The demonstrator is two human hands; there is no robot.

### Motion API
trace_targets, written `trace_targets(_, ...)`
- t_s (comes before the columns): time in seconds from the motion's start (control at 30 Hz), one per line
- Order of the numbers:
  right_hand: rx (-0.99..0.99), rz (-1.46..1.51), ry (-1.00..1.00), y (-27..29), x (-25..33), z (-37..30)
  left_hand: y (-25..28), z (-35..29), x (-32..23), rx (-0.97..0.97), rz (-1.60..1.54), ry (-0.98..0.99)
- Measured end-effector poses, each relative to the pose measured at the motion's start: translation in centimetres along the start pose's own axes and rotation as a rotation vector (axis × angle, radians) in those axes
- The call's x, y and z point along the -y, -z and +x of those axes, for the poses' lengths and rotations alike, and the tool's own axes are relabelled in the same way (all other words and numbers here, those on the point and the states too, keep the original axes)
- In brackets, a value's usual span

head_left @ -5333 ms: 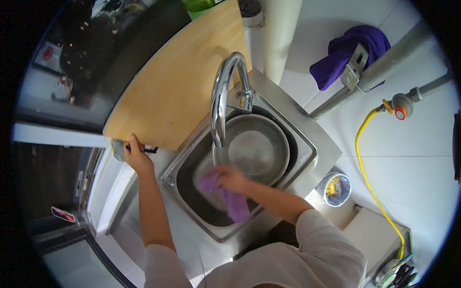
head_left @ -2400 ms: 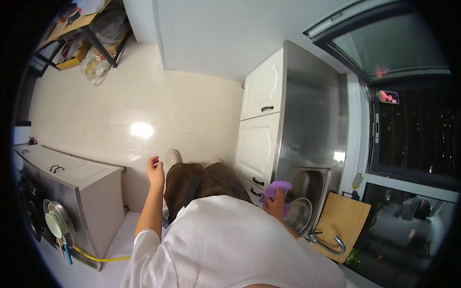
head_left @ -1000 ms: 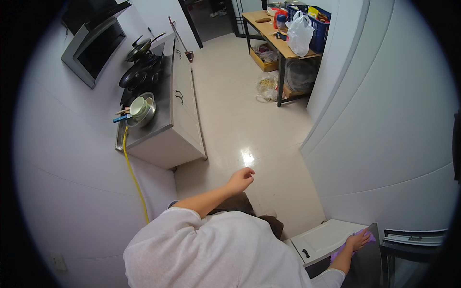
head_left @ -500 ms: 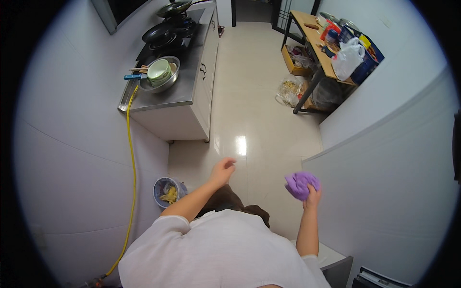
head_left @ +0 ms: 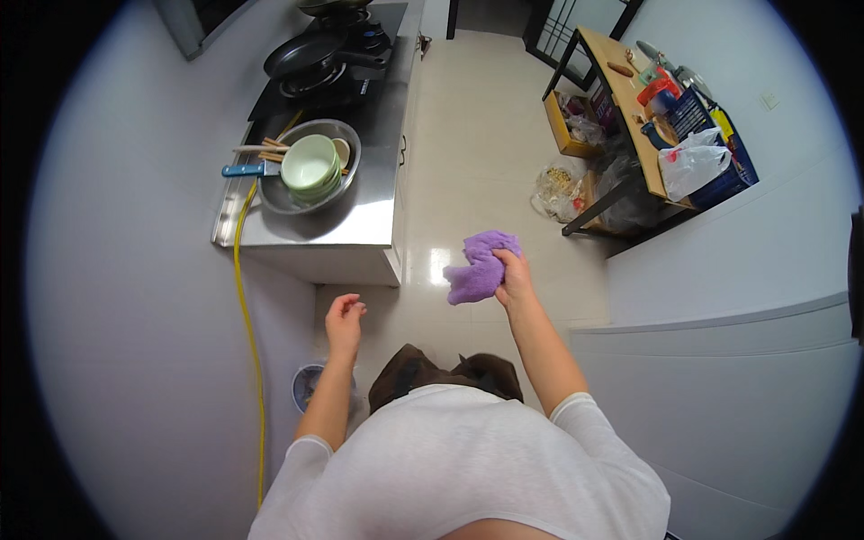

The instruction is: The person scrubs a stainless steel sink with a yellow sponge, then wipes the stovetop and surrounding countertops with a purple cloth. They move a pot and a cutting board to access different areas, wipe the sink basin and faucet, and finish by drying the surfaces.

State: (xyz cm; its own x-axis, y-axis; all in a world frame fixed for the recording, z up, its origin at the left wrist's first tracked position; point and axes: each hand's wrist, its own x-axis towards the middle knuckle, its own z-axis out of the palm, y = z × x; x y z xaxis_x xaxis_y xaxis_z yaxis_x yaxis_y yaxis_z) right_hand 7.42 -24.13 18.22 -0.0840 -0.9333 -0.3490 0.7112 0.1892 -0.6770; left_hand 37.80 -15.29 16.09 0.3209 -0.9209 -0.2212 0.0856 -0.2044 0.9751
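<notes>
My right hand (head_left: 515, 279) grips a crumpled purple cloth (head_left: 480, 268), held out over the floor in front of me. Its loose end hangs to the left of my fingers. Lower and further left, my left hand (head_left: 345, 319) holds nothing; its fingers are loosely bent and a little apart. Ahead of that hand is the end of a steel counter (head_left: 371, 220). On it stands a metal basin (head_left: 354, 175) with stacked pale green bowls (head_left: 310, 162). A blue-handled knife (head_left: 243, 170) and several chopsticks (head_left: 261, 149) lie across the basin's left side.
Beyond the basin, a black frying pan (head_left: 301, 56) sits on the stove. A yellow hose (head_left: 249, 315) runs down the left wall, near a waste bin (head_left: 301, 387). At the right, a wooden table (head_left: 621, 94) bears a white plastic bag (head_left: 693, 168); bags and a box (head_left: 567, 135) are beneath it.
My right hand has swung the purple cloth leftward and forward, in front of me. My left hand has shifted left. The counter and basin now appear closer.
</notes>
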Motion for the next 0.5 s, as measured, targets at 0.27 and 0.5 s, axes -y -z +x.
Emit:
trace_targets(0.27,0.073,0.038,0.033,-10.3,1.1,15.0,-9.2,9.9,0.0,0.096,0.171,-0.043)
trace_targets(0.5,0.535,-0.888,0.835,-18.7,-1.2,30.6,-18.9,26.3,-3.1,-0.280,0.727,-0.394)
